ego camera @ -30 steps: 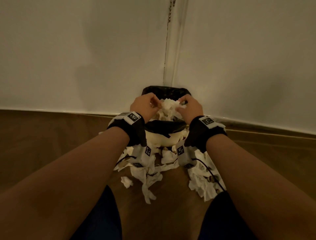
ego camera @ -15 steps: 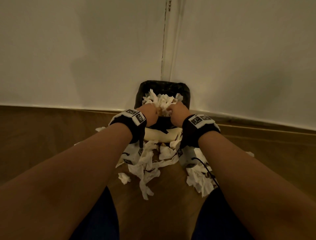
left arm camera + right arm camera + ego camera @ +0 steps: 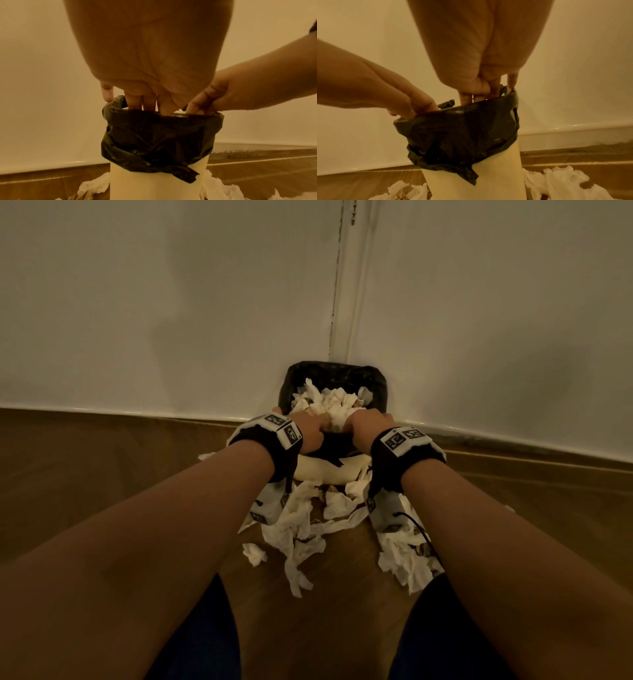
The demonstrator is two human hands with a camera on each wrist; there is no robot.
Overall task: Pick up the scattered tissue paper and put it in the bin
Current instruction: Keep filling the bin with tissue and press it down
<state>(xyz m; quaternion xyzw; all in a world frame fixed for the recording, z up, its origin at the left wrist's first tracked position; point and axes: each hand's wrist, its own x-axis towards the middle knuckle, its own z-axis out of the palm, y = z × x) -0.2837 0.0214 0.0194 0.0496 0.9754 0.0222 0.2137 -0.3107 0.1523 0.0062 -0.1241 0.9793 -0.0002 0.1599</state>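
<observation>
Wooden floor at mid-frame carries your cream bin, black-lined and heaped with tissue paper; your left hand and right hand press straight fingers into it. More scraps lie below.

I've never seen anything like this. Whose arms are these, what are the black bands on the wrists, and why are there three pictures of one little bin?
No robot here: a person is tidying up while wearing three cameras. The big picture comes from a camera on the head, looking down along both forearms. The black bands hold a camera on each wrist; those give the two close pictures, each looking along one hand at its fingers.

The left hand and the right hand both reach into the top of a small cream bin lined with a black bag, standing in a corner of the room. Their fingers dip into the white tissue inside the bin; how they grip it is hidden by the bag's edge. More torn tissue on the wooden floor is still waiting to be picked up.
</observation>
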